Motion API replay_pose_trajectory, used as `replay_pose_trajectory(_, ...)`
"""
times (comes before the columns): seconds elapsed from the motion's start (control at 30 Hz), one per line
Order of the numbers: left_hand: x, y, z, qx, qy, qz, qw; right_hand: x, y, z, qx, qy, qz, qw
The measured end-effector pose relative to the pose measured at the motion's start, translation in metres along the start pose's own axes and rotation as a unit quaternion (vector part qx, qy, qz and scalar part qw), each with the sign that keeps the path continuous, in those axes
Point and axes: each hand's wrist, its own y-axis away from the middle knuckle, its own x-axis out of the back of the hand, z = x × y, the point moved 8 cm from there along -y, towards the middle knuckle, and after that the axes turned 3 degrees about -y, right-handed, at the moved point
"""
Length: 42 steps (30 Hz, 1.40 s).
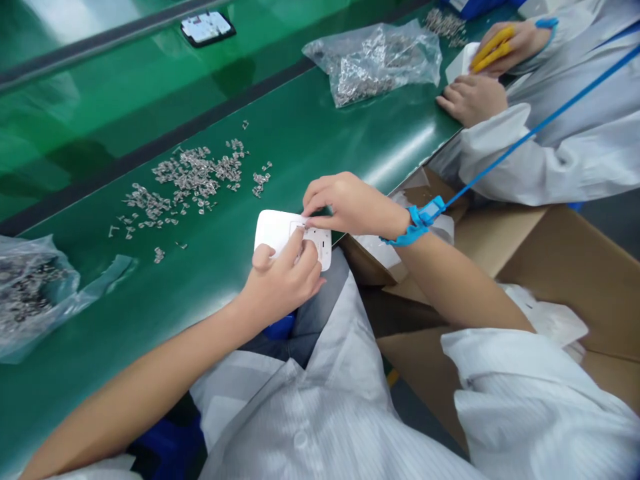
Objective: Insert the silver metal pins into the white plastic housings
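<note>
**White rounded plastic cover (273, 228) under both my hands, at the edge of a green workbench (175, 293)**

Head view. The cover, a flat rectangle with small dark slots at its right end, sits at the bench's near edge, above my lap. My left hand (285, 283) holds it from the near side: thumb on its left part, index finger reaching across the face, the others curled at the near edge. My right hand (345, 200) comes in from the far right; thumb and index fingertips nearly together at the slots, touching the face. Cannot tell whether a small part is pinched between them. Blue wrist strap (416, 223) on that wrist, blue cord (535, 130) running up and right.

Beyond the cover, to the left: a loose scatter of small silvery metal clips (193, 175) on the green surface. Clear plastic bag of metal parts (25, 293) at far left; a larger clear plastic bag (373, 63) of similar parts at the back. Black-framed tray with a white piece (207, 28) farther off.

To my right, a brown cardboard box (575, 267) with white plastic pieces (545, 320) inside. Past it, a co-worker's hands (473, 99) rest at a white block (460, 61), one with a yellow-handled tool (493, 50).
</note>
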Motion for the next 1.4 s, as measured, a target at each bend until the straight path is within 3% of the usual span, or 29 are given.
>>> replay_pose_trajectory(0.47,-0.014,0.001,0.004,-0.026,0.008,-0.034,0.999,-0.004,-0.01,-0.021,-0.096,0.182,-0.107,0.973)
replay_pose_trajectory(0.77,-0.014,0.002,0.007,-0.04,-0.028,-0.026,0.998,-0.005,0.001,-0.014,-0.067,0.086,-0.068,0.992)
replay_pose_trajectory(1.0,-0.003,0.005,0.011,-0.007,-0.06,0.028,0.998,-0.005,-0.003,-0.012,-0.087,0.041,-0.066,0.993)
replay_pose_trajectory(1.23,0.004,0.005,0.013,-0.006,-0.071,0.017,0.997,-0.007,0.003,-0.011,-0.082,0.042,-0.015,0.996)
replay_pose_trajectory(1.4,0.005,0.006,0.011,0.002,-0.026,0.009,1.0,-0.01,0.004,-0.014,-0.088,0.045,-0.017,0.995)
